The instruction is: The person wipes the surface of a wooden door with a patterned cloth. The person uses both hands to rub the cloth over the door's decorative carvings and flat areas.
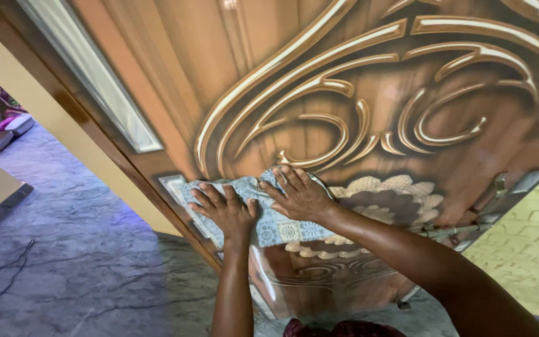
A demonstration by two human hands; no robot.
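A patterned light-blue cloth (279, 228) is pressed flat against a brown carved wooden door (407, 81) with raised golden scrollwork. My left hand (224, 209) lies on the cloth's left part, fingers spread. Beside it, my right hand (297, 195) presses the cloth's upper right part, fingers spread and pointing up-left. Both palms rest on the cloth, with the thumbs close together. A carved cream flower ornament (385, 196) on the door sits just right of my right hand.
The door's frame edge (104, 134) runs diagonally at the left, with a narrow glass panel (88, 68). A metal latch (500, 187) sits at the door's right. Grey stone floor (63, 237) lies below left, with a cable (7, 274). A yellow patterned wall (531, 243) is at right.
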